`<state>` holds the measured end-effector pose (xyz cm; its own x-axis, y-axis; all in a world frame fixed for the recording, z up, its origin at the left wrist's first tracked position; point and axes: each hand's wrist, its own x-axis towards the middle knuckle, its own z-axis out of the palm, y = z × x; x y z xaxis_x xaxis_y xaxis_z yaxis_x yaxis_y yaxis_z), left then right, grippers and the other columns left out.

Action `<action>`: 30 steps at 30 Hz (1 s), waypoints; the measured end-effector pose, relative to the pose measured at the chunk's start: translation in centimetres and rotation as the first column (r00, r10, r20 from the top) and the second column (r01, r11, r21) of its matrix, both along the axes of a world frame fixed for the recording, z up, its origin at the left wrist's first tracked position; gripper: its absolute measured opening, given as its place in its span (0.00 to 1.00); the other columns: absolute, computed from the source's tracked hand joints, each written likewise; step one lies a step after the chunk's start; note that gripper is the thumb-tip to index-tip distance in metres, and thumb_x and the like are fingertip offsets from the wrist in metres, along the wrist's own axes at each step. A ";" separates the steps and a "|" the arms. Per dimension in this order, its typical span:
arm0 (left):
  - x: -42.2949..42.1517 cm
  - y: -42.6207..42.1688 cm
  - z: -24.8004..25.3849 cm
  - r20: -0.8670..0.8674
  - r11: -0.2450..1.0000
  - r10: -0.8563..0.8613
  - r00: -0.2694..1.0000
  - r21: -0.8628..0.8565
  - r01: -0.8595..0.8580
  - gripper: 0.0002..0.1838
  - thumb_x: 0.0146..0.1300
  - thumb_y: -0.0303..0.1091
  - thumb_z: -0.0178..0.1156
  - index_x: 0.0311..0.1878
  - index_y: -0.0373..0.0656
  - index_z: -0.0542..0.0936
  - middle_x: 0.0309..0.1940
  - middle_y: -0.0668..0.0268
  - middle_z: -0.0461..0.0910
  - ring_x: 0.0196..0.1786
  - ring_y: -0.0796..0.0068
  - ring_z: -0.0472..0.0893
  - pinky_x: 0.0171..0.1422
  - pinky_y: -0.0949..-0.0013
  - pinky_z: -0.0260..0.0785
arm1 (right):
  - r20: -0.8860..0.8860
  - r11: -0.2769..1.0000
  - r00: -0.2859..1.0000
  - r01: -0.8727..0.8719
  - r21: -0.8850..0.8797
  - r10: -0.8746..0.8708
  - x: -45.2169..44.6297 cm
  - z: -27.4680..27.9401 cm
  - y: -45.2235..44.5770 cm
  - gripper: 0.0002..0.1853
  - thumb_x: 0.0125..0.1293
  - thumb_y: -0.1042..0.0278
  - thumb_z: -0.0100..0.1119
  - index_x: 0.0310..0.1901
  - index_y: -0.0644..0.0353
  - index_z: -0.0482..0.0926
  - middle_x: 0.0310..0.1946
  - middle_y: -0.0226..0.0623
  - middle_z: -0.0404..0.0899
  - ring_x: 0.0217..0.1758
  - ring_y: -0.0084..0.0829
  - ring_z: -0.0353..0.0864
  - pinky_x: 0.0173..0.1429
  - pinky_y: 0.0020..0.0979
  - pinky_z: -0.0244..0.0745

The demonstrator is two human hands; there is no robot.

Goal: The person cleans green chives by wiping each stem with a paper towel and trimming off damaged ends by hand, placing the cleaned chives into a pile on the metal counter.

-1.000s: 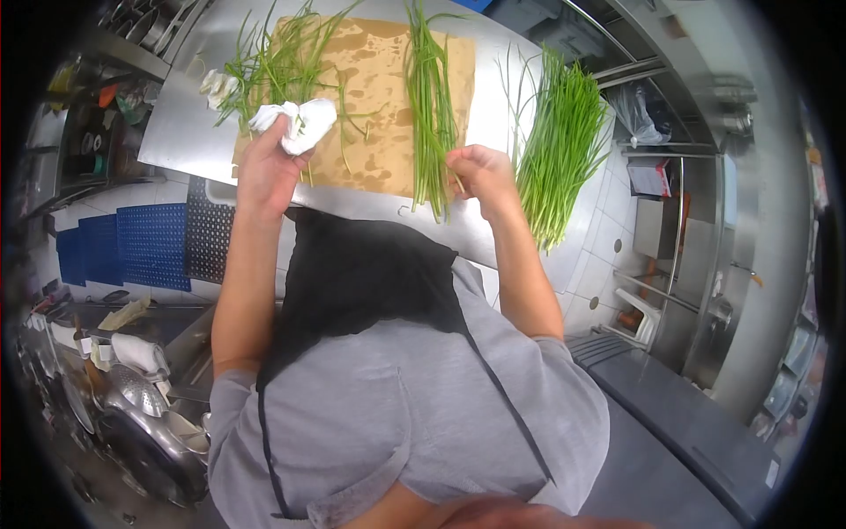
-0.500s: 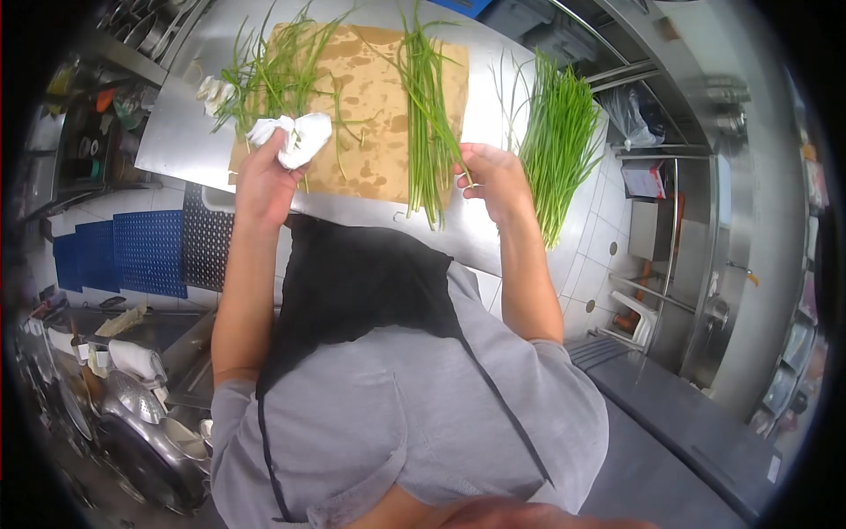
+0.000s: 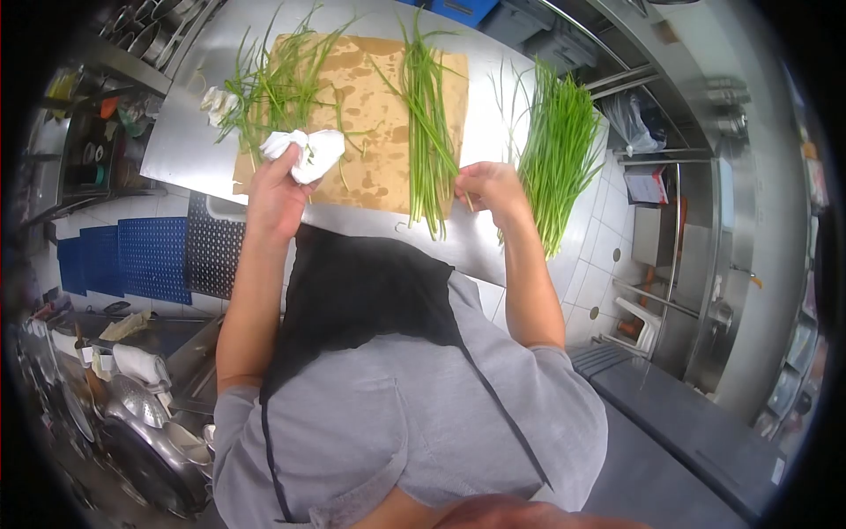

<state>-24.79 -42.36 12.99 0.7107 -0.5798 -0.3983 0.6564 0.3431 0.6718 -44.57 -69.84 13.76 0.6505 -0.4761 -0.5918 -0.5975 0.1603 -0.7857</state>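
My left hand (image 3: 275, 198) is closed around a crumpled white paper towel (image 3: 322, 157) with bits of green on it. My right hand (image 3: 493, 188) pinches the lower end of a long green chive stalk (image 3: 448, 160), which slants across a bunch of chives (image 3: 426, 132). That bunch lies on a damp-spotted sheet of brown paper or cardboard (image 3: 374, 101). To the left, looser, tangled chives (image 3: 291, 97) lie over the sheet's edge. A thick, neatly aligned pile of chives (image 3: 560, 150) rests to the right of my right hand.
The steel table (image 3: 181, 145) carries everything. Another crumpled white wad (image 3: 218, 106) sits at its left. Blue perforated mats (image 3: 154, 256) cover the floor at left, near pans and a strainer (image 3: 137, 401). Metal shelving (image 3: 679, 238) stands on the right.
The view has shifted slightly, so the table sits a little lower. My right hand has turned a little, its fingers still on the stalk. My left hand keeps the paper towel.
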 end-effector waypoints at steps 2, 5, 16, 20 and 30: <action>-0.1 0.0 0.0 0.018 1.000 -0.006 1.000 0.002 0.006 0.19 0.72 0.35 0.55 0.63 0.39 0.71 0.57 0.63 0.77 0.59 0.69 0.78 0.57 0.64 0.73 | 0.015 1.000 1.000 0.017 0.003 -0.017 0.1 -0.2 -0.1 0.06 0.57 0.75 0.64 0.34 0.65 0.79 0.24 0.35 0.81 0.23 0.23 0.78 0.25 0.24 0.70; -0.3 -0.1 0.4 0.024 1.000 -0.007 1.000 0.016 0.007 0.20 0.71 0.35 0.55 0.63 0.38 0.71 0.57 0.61 0.77 0.59 0.68 0.78 0.57 0.64 0.73 | 0.123 0.997 0.990 0.067 0.040 -0.071 0.3 1.9 0.8 0.04 0.57 0.75 0.64 0.34 0.63 0.80 0.24 0.36 0.82 0.22 0.23 0.78 0.23 0.23 0.70; -1.3 -3.2 2.3 0.044 0.962 -0.243 0.969 -0.122 0.246 0.21 0.47 0.22 0.51 0.49 0.35 0.74 0.32 0.59 0.75 0.33 0.69 0.77 0.36 0.68 0.73 | 0.331 0.969 0.930 0.085 0.233 -0.161 2.3 5.4 3.3 0.04 0.64 0.68 0.64 0.33 0.57 0.80 0.27 0.32 0.81 0.27 0.23 0.79 0.25 0.26 0.72; -2.1 -5.5 3.8 0.007 0.958 -0.288 0.958 0.026 0.287 0.13 0.62 0.38 0.59 0.44 0.39 0.78 0.23 0.70 0.72 0.20 0.82 0.70 0.21 0.78 0.60 | 0.358 0.946 0.917 0.056 0.320 -0.175 2.4 5.7 4.5 0.05 0.64 0.68 0.63 0.34 0.58 0.79 0.26 0.32 0.79 0.26 0.23 0.77 0.23 0.27 0.72; -4.1 -9.9 5.5 0.041 0.951 -0.284 0.958 0.138 0.276 0.13 0.57 0.35 0.71 0.40 0.40 0.79 0.27 0.67 0.79 0.22 0.83 0.75 0.23 0.77 0.65 | 0.348 0.934 0.920 0.047 0.355 -0.179 0.7 6.0 6.4 0.07 0.65 0.67 0.64 0.36 0.59 0.78 0.26 0.32 0.79 0.25 0.23 0.77 0.23 0.26 0.71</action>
